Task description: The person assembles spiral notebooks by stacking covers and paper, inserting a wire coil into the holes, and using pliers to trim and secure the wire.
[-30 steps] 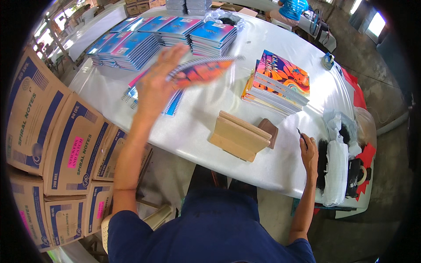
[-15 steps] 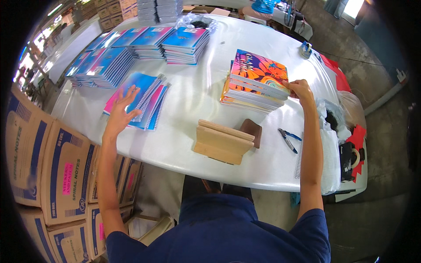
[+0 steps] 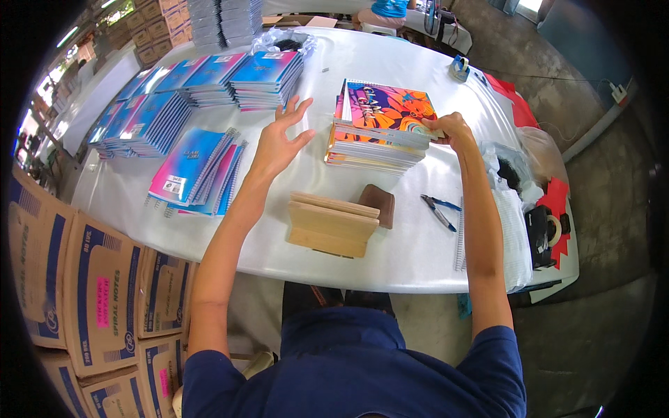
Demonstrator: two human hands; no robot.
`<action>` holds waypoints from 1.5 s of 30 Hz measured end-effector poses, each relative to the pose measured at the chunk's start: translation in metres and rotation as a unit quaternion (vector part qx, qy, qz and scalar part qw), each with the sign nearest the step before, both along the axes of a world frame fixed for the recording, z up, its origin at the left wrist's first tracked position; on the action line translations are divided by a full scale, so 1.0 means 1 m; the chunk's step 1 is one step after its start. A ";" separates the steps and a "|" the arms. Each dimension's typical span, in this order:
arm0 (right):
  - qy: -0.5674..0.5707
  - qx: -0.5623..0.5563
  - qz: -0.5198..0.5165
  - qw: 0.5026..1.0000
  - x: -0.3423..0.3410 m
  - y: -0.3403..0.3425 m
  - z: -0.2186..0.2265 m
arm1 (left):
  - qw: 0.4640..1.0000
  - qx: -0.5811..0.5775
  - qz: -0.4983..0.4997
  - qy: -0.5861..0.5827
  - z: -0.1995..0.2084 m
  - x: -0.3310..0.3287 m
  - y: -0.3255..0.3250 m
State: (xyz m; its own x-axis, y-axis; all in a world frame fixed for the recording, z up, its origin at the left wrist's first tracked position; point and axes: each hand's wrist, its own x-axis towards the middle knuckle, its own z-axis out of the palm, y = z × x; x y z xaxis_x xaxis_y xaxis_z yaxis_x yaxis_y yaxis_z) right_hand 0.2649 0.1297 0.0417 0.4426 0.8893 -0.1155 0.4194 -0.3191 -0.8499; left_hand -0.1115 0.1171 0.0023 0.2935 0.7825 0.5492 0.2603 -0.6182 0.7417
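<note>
One stack of orange-and-purple notebooks (image 3: 376, 148) sits on the bench (image 3: 411, 268), bold lettering across its top cover. The right hand (image 3: 451, 130) has its grip closed on the stack's right edge; how many notebooks it pinches is hidden. The left hand (image 3: 282, 141) hangs with its grip open, fingers spread, between that stack and a small pile of blue-and-pink notebooks (image 3: 189, 166), whose top cover carries lettering and a white label. Nearer the person are a tan block (image 3: 333, 228) and pliers (image 3: 440, 211). Leftward, printed cartons (image 3: 103, 296) bear pink stickers; the outermost fade into the dark rim. At the top, a person in blue (image 3: 389, 8) is cut off.
</note>
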 end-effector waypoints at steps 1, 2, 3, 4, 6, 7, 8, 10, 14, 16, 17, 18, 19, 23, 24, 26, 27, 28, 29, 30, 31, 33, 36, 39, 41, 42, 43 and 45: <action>0.013 0.010 -0.015 1.000 0.002 0.001 -0.001 | 1.000 -0.007 0.001 -0.013 0.000 0.004 0.002; 0.025 0.021 -0.030 0.999 0.003 0.002 -0.002 | 1.000 -0.013 0.002 -0.026 0.001 0.008 0.004; 0.010 0.052 -0.023 0.998 0.009 0.003 -0.006 | 0.999 -0.023 0.004 -0.032 0.001 0.012 0.005; -0.007 0.084 -0.016 0.996 0.015 0.003 -0.009 | 0.999 -0.033 0.005 -0.039 0.001 0.017 0.007; -0.025 0.150 0.003 0.988 0.017 -0.004 -0.009 | 0.998 -0.048 0.018 -0.039 0.003 0.023 0.009; -0.027 0.184 0.020 0.982 0.001 -0.015 -0.002 | 0.997 -0.056 0.037 -0.033 0.004 0.022 0.009; -0.029 0.215 0.038 0.975 -0.015 -0.030 0.004 | 0.996 -0.066 0.055 -0.029 0.005 0.021 0.008; 0.051 0.278 0.081 0.956 -0.047 -0.076 0.005 | 0.983 -0.124 0.026 -0.132 0.015 0.029 0.000; 0.237 0.367 0.111 0.893 -0.108 -0.161 -0.024 | 0.948 -0.192 -0.208 -0.147 0.032 0.003 -0.026; 0.247 0.376 0.118 0.885 -0.112 -0.185 -0.054 | 0.950 -0.206 -0.214 -0.094 0.035 -0.011 -0.050; 0.231 0.348 0.122 0.901 -0.110 -0.191 -0.069 | 0.950 -0.213 -0.216 -0.067 0.032 -0.015 -0.060; 0.217 0.319 0.131 0.913 -0.111 -0.195 -0.082 | 0.947 -0.241 -0.206 -0.054 0.028 -0.020 -0.069; 0.204 0.302 0.118 0.924 -0.114 -0.197 -0.093 | 0.943 -0.265 -0.199 -0.041 0.024 -0.021 -0.074; 0.110 0.247 0.166 0.948 -0.124 -0.198 -0.126 | 0.952 -0.225 -0.209 -0.017 -0.018 -0.031 -0.066; 0.114 0.215 0.181 0.953 -0.123 -0.199 -0.126 | 0.962 -0.182 -0.199 -0.030 -0.031 -0.029 -0.068; 0.082 0.209 0.218 0.950 -0.125 -0.198 -0.133 | 0.958 -0.187 -0.167 -0.141 -0.058 -0.020 -0.077; 0.068 0.204 0.233 0.948 -0.128 -0.198 -0.139 | 0.948 -0.209 -0.154 -0.186 -0.078 -0.016 -0.082; 0.071 0.199 0.242 0.947 -0.130 -0.200 -0.144 | 0.933 -0.234 -0.143 -0.232 -0.090 -0.010 -0.087; 0.074 0.194 0.251 0.945 -0.133 -0.200 -0.150 | 0.942 -0.235 -0.099 -0.216 -0.099 -0.007 -0.088; 0.075 0.190 0.262 0.943 -0.131 -0.198 -0.151 | 0.938 -0.238 -0.110 -0.226 -0.102 -0.006 -0.090; 0.047 0.176 0.297 0.937 -0.120 -0.196 -0.146 | 0.934 -0.239 -0.121 -0.236 -0.105 -0.008 -0.090; -0.035 0.248 0.331 0.910 -0.078 -0.178 -0.130 | 0.953 -0.204 -0.096 -0.204 -0.116 -0.024 -0.082; -0.229 0.204 -0.070 0.949 0.012 -0.147 -0.122 | 0.968 -0.121 -0.005 -0.219 -0.083 -0.042 -0.075; -0.486 -0.014 -0.133 0.863 0.073 -0.144 -0.141 | 0.980 -0.045 0.035 -0.191 -0.039 -0.036 -0.082; -0.538 -0.048 -0.123 0.833 0.089 -0.144 -0.155 | 0.988 0.002 0.046 -0.150 -0.020 -0.024 -0.090; -0.509 -0.051 -0.126 0.850 0.091 -0.140 -0.155 | 0.992 0.024 0.053 -0.115 -0.012 -0.017 -0.096; -0.481 -0.054 -0.127 0.866 0.090 -0.139 -0.152 | 0.994 0.045 0.059 -0.080 -0.005 -0.010 -0.103; -0.433 -0.043 -0.109 0.894 0.087 -0.140 -0.143 | 0.992 0.110 0.043 0.039 0.008 0.009 -0.111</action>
